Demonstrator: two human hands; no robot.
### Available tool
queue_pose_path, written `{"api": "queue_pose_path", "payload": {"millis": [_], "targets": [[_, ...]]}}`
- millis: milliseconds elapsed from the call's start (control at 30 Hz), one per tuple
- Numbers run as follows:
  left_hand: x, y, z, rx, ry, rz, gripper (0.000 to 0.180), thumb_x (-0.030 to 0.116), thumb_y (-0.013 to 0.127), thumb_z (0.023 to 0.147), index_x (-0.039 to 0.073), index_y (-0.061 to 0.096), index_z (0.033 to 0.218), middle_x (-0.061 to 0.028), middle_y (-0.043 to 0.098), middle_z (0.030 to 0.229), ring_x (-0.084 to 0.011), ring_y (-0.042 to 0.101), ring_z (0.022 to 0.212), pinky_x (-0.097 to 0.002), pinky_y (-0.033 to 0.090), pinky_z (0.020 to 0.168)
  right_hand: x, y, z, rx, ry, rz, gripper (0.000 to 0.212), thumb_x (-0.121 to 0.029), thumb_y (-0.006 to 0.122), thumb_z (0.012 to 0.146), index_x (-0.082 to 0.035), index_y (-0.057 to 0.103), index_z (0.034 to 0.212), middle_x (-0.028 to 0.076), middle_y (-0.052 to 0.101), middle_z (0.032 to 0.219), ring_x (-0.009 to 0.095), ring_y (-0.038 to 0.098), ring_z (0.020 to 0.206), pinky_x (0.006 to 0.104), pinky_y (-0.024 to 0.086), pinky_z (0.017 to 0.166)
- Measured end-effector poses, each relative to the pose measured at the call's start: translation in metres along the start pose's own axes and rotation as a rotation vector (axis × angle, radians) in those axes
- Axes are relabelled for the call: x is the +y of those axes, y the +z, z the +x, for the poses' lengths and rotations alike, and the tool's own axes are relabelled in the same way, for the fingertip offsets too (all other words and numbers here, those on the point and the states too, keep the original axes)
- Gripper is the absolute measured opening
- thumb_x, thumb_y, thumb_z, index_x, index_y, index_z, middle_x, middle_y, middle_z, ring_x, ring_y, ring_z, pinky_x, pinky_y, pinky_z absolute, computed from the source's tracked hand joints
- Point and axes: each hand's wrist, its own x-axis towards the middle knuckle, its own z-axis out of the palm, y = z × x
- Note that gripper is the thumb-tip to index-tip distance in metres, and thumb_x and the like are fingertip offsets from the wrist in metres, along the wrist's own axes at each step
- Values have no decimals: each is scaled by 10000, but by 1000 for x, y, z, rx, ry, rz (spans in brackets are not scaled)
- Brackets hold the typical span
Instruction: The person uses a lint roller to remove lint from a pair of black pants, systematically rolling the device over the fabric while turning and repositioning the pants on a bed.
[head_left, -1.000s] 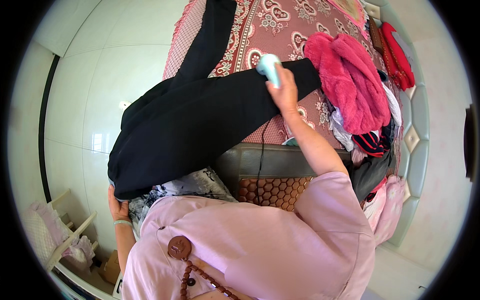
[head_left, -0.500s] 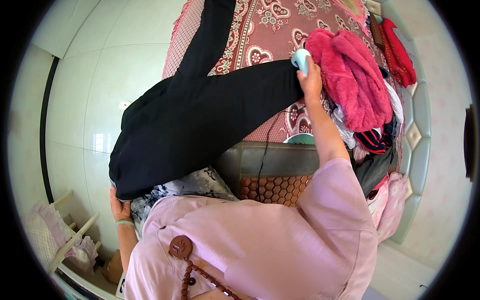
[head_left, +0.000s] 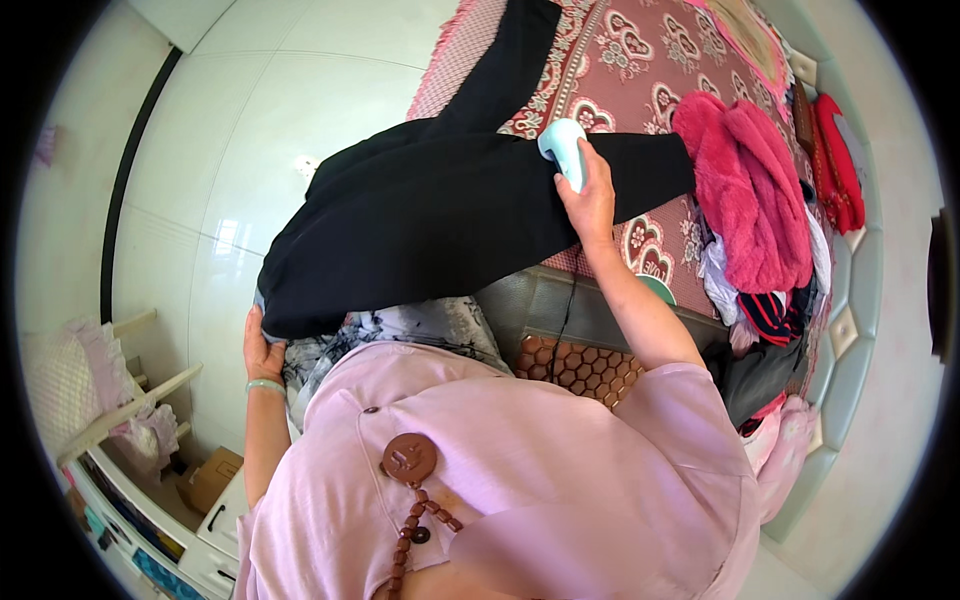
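Black trousers (head_left: 420,220) lie stretched over my lap and onto the bed, one leg reaching right and the other going up to the far side. My right hand (head_left: 592,195) is closed round a pale mint fabric shaver (head_left: 566,150). Its round head rests on the right-reaching leg, short of the hem. A thin black cord (head_left: 568,325) runs down from below that hand. At the left end of the trousers, my left hand (head_left: 264,345) grips the waist edge, with some fingers hidden by the cloth.
A red heart-patterned bedspread (head_left: 625,55) covers the bed. Near the padded headboard (head_left: 860,300) sits a pink fluffy garment (head_left: 750,200) on a heap of clothes. A white shelf unit with a cardboard box (head_left: 212,478) stands low on the left, beside pale floor tiles (head_left: 240,180).
My right hand has drawn the shaver leftward along the trouser leg, away from the hem. My left hand keeps its place at the waist edge. The whole view has shifted a little.
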Motion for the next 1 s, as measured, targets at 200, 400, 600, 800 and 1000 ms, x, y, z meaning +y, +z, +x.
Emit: {"api": "queue_pose_path", "payload": {"millis": [200,400,600,800,1000], "targets": [[-2,7,-4,-66,39,-37,348,267,653,1038,77,601,1324,-93,685,1260,-253,686,1122,-441,598,934,-57,22,-30,-125,78,247,703,-85,789,818,-63,532,1471,179,593,1401,309,592,1284,387,449,1102],[-4,13,-10,-128,71,-89,353,271,646,1040,68,601,1325,-98,684,1265,-257,692,1116,-429,602,923,-95,37,-48,-130,83,362,702,-76,793,811,-67,534,1463,187,599,1359,334,612,1238,392,476,1066],[-8,13,-10,-118,76,-108,323,256,629,1048,69,620,1312,-91,705,1223,-235,705,1083,-413,590,949,-142,38,-40,-222,-103,365,687,-68,794,814,-84,546,1455,184,616,1331,331,630,1208,383,496,1032],[-11,14,-8,-149,112,-176,284,247,636,1046,75,634,1272,-85,717,1213,-228,712,1071,-429,602,921,-163,53,-17,-298,-276,319,700,-79,809,793,-109,566,1449,172,629,1307,338,642,1180,393,510,1023],[-12,16,-9,-149,117,-224,299,255,635,1049,80,624,1291,-79,715,1219,-224,705,1088,-431,598,917,-182,52,3,-419,-366,280,688,-78,814,787,-117,587,1436,171,622,1302,332,637,1183,385,507,1022]]}}
